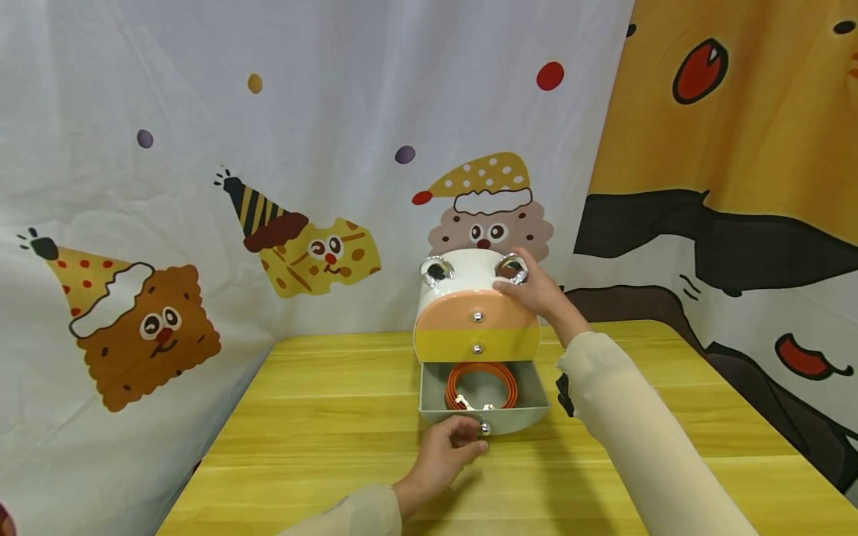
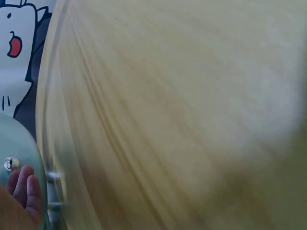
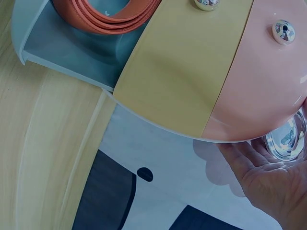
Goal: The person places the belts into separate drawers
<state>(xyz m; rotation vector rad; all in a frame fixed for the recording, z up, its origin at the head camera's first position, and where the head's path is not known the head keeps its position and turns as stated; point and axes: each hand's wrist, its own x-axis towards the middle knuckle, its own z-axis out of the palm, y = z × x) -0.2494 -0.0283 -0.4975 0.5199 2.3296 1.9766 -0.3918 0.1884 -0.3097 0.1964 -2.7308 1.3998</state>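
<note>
A small drawer box (image 1: 477, 335) with a white top and orange, yellow and grey-green drawers stands on the table. Its bottom drawer (image 1: 429, 394) is pulled out, and inside lies a coiled orange belt (image 1: 511, 383) with a shiny buckle. My left hand (image 1: 442, 454) touches the drawer's front just left of the silver knob (image 1: 485, 428); in the left wrist view its fingers lie against that front, below the knob. My right hand (image 1: 536, 290) grips the box's top right corner around the round silver eye (image 3: 287, 139), thumb toward the front.
The wood-grain table (image 1: 322, 417) extends around the box. Behind it hangs a white printed cloth (image 1: 335, 112) with cartoon figures, and an orange and black part (image 1: 737, 149) covers the right side.
</note>
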